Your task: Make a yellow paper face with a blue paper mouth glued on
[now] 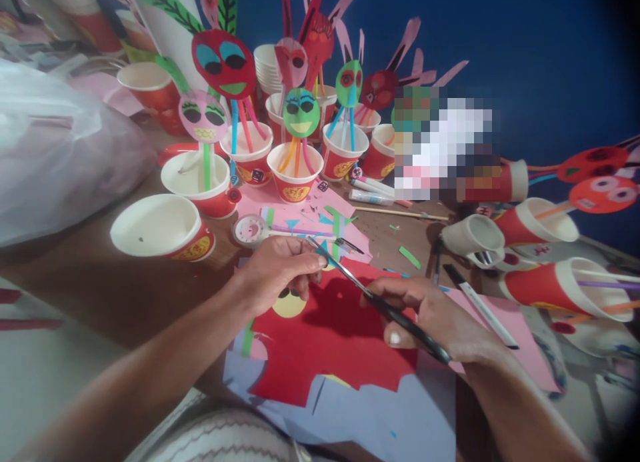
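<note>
My right hand point(425, 315) is closed around black-handled scissors point(400, 319), seen nearly edge-on. Their metal blades point up and left, toward my left hand point(280, 269). That hand is in a pinch, its thumb right by the blade tips; what sits between its fingers is too small to make out. Below both hands lies a red paper sheet point(340, 342) with ragged cut edges. A pale yellow paper disc point(290, 305) with dark eye shapes shows just under my left fingers. Under the red sheet is a light blue-grey sheet point(380, 422).
Paper cups point(295, 175) with paper-faced straw figures line the back. An upright cup point(155, 225) is left, near a white plastic bag point(60, 155). A tape roll point(250, 231) lies beyond my left hand. At right are a marker point(480, 305), a mug point(473, 239) and tipped cups point(565, 285).
</note>
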### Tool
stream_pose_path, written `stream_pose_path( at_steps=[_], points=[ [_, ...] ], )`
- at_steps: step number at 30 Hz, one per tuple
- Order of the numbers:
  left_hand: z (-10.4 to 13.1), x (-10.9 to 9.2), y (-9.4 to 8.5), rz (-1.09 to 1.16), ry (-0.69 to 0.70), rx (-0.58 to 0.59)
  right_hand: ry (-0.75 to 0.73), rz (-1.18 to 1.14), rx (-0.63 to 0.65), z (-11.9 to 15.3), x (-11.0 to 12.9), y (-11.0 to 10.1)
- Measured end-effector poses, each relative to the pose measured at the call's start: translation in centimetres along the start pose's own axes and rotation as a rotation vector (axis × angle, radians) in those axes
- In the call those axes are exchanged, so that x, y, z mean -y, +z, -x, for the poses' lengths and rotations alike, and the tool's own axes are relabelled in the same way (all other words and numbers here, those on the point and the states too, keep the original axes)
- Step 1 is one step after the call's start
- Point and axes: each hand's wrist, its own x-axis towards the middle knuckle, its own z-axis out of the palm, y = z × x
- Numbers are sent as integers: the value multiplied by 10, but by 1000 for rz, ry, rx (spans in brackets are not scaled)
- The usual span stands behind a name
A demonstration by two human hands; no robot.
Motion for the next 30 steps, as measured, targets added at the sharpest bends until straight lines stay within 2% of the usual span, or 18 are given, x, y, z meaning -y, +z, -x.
stream_pose_path(
  at_steps=[9, 16, 21, 30],
  points=[
    [1, 2, -1, 85, -11, 33, -1, -55, -11, 0, -3, 2],
    [0, 1, -2, 64, -14, 36, 7, -71, -4, -3, 1, 2],
    [1, 2, -8, -100, 76, -40, 20, -72, -15, -1, 1, -1],
    [1, 3, -6, -49, 45, -67, 19, -49, -39, 0, -1, 2]
  ],
)
